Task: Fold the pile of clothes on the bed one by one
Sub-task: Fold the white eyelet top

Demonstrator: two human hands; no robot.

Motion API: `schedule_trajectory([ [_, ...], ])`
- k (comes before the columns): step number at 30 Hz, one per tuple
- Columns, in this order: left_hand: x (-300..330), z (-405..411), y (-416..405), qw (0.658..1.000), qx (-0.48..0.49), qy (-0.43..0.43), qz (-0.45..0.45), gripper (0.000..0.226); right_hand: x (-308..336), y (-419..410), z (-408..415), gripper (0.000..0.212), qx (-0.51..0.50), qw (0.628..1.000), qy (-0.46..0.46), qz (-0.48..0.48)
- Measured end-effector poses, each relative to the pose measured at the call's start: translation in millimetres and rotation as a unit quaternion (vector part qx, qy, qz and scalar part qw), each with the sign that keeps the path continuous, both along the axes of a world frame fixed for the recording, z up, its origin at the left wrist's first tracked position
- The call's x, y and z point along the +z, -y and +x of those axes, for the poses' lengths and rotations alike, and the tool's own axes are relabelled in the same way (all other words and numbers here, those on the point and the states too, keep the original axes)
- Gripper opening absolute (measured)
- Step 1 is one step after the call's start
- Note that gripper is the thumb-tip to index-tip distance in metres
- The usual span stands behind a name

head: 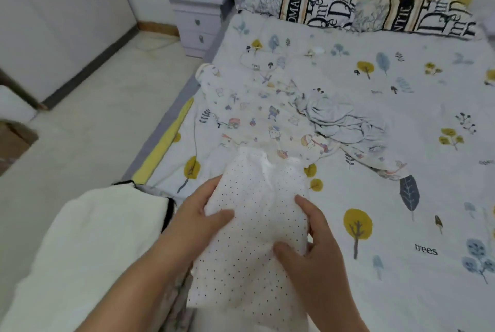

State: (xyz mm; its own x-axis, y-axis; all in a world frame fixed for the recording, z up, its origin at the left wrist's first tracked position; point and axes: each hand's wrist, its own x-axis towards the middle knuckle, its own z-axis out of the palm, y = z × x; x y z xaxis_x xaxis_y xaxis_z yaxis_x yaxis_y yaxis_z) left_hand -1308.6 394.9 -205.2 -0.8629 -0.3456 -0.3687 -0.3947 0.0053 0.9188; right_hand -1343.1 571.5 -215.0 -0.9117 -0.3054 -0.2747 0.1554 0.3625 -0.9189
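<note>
Dotted garment in both my hands.
My left hand (199, 207) and right hand (314, 235) pinch the garment (249, 248) above the bed (375, 197).

Two bare forearms enter from the bottom edge, uncovered right up to it, with no sleeves, cuffs, watch or bracelets showing. The left hand (203, 208) and the right hand (313, 235) carry no gloves or rings. The nails on the visible fingers are short and unpainted. No clothing shows on the person.
</note>
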Motion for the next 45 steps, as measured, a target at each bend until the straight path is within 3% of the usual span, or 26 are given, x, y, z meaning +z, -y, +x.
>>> schedule_trajectory([
  [10,44.2,93.4,135.4,0.997,0.045,0.047,-0.049,0.047,12.8,143.6,81.2,0.069,0.058,0.996,0.006,-0.062],
  [15,18.4,140.0,180.0,0.991,0.095,0.075,-0.064,0.047,-13.9,191.6,122.9,0.071,0.098,0.992,0.059,-0.060],
  [21,-35.0,164.2,198.8,0.967,0.163,0.165,-0.103,0.035,-41.3,211.7,147.5,0.084,0.141,0.980,0.137,0.029],
  [24,-38.3,157.2,199.6,0.961,0.189,0.127,-0.156,0.007,-40.6,212.9,150.3,0.088,0.157,0.981,0.110,0.038],
  [26,-38.1,155.7,201.3,0.955,0.230,0.076,-0.172,0.016,-40.1,212.1,151.4,0.087,0.163,0.982,0.089,0.024],
  [28,-42.3,155.9,202.1,0.945,0.260,0.074,-0.185,0.018,-45.6,209.9,153.3,0.084,0.195,0.976,0.060,0.070],
  [29,-46.6,156.2,200.8,0.933,0.254,0.116,-0.229,0.019,-47.6,208.6,154.3,0.084,0.212,0.969,0.045,0.116],
  [31,-55.1,158.1,195.7,0.874,0.211,0.220,-0.378,0.040,-54.4,208.4,158.1,0.082,0.222,0.947,0.002,0.232],
  [33,-58.7,159.9,191.7,0.835,0.158,0.177,-0.497,0.054,-60.5,211.7,163.1,0.076,0.198,0.926,-0.120,0.299],
  [35,-67.7,163.5,194.0,0.812,0.008,0.119,-0.571,0.053,-69.7,215.2,166.1,0.068,0.226,0.910,-0.151,0.314],
  [38,-82.1,169.6,200.7,0.791,-0.164,0.168,-0.565,0.055,-76.4,217.2,165.7,0.067,0.286,0.879,-0.144,0.354],
  [41,-82.3,167.1,205.4,0.798,-0.198,0.219,-0.526,0.074,-66.9,216.3,154.4,0.087,0.340,0.864,-0.074,0.365],
  [43,-81.0,163.0,208.0,0.815,-0.180,0.200,-0.514,0.092,-63.8,216.3,146.7,0.096,0.356,0.869,-0.098,0.330],
  [45,-70.0,155.8,206.4,0.816,-0.171,0.209,-0.511,0.094,-50.0,212.4,137.4,0.099,0.361,0.874,-0.081,0.315],
])
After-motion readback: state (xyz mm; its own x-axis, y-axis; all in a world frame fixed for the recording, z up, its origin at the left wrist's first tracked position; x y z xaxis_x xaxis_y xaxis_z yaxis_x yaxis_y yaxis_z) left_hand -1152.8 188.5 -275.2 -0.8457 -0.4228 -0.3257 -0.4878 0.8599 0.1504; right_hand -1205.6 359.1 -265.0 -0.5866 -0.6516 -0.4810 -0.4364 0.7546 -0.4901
